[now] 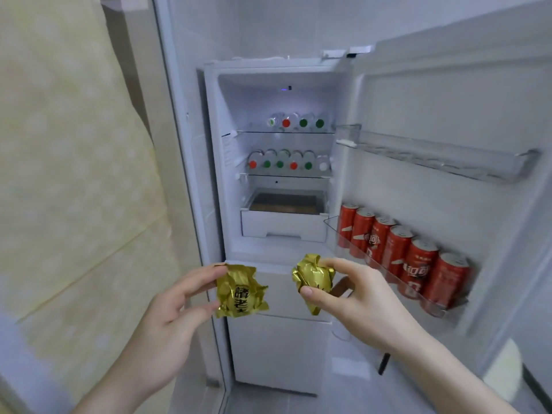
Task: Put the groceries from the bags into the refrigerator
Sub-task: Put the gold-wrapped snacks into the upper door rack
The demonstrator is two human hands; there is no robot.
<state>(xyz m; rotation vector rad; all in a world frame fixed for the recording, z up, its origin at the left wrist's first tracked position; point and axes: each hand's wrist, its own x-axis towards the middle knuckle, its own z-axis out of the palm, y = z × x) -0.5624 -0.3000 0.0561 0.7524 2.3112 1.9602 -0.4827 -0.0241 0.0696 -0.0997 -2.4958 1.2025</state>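
I see two crinkled gold foil packets, left packet (pixel 240 291) printed, right packet (pixel 312 279) plain, near the open refrigerator (pixel 277 94).

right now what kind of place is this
Most likely a home kitchen or pantry corner: an open refrigerator with bottles lying on its shelves, red cans lined up in the door rack, and a yellow patterned curtain beside it.

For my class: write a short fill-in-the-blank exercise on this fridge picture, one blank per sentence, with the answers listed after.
1. Each hand holds one packet wrapped in ____ foil: left hand, right hand.
2. The refrigerator door stands ____.
3. The lower door rack holds a row of red ____.
4. The bottles lie on the inner ____.

Answers: gold; open; cans; shelves
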